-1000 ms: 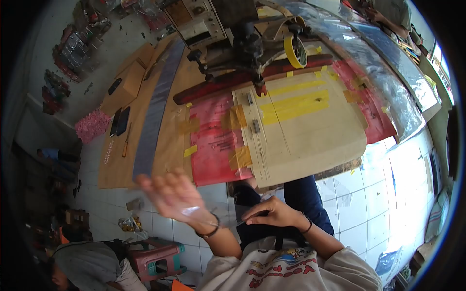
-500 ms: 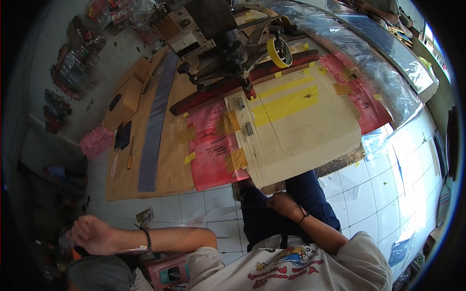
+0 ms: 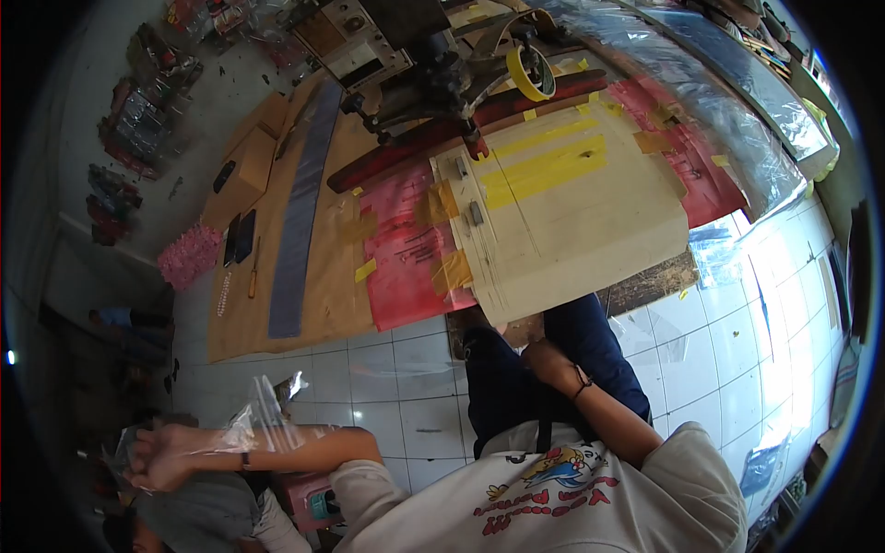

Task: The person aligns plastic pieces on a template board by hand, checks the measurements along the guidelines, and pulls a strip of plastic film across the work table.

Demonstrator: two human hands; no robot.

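Since the clear plastic film (image 3: 263, 415), behind the curled fingers of the left hand (image 3: 164, 457), looked thin, we judged it light, limp and slippery, best pinched by an edge; whether those fingers or the right hand's (image 3: 550, 362) hidden ones gripped anything, we couldn't tell.

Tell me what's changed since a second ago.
The left hand swung out to the left, clear film now along that forearm. The right hand dropped between the legs, its fingers hidden, its grip unclear. The beige sheet and blue-grey strip stayed put.
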